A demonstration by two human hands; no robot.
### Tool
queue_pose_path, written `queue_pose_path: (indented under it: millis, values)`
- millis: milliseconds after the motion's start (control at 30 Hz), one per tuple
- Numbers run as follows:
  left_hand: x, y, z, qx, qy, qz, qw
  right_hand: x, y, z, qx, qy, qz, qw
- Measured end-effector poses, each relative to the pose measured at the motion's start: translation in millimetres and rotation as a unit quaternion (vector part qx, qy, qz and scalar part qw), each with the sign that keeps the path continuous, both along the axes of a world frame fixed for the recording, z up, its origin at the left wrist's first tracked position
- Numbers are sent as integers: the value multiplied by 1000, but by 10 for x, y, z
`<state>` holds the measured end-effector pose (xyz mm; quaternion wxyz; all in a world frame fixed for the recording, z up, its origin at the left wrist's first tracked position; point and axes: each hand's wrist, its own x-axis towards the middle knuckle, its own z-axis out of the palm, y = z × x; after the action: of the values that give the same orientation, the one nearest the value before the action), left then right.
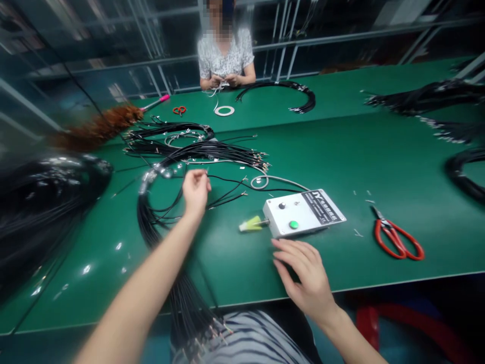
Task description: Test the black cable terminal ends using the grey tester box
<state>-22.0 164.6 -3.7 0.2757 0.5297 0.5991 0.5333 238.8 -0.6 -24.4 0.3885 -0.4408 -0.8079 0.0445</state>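
My left hand [196,191] is closed above a bundle of black cables [146,202], fingers curled together. Whatever it pinches, if anything, is hidden. Loose black cable ends [229,198] lie just to its right. My right hand [303,273] has its fingers stretched out and slightly apart, holding nothing, close to the front edge of a white tester box [282,212]. That box carries a black knob, a small switch and a lit green button [293,225]. From its left side sticks a metal probe with a yellow-green clip-like end [252,224].
Red-handled scissors [397,237] lie right of the box amid small scraps. More cable bundles [428,96] rest at the far right. Across the green table [341,146], a person [226,58] handles a white strip near a tape roll [225,110]. Black plastic-wrapped bulk [49,202] stands left.
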Motion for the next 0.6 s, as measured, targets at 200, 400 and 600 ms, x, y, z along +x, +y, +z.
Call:
queue_pose_path:
  millis: [200, 400, 600]
  values:
    - [-188, -482, 257, 56, 221, -167, 959, 22, 25, -83, -33, 40, 21, 998]
    - [-158, -1604, 280, -14, 467, -497, 731, -62, -16, -24, -86, 91, 38, 991]
    - [14, -1611, 292, -39, 391, -413, 822, -433, -239, 126, -415, 328, 72, 846]
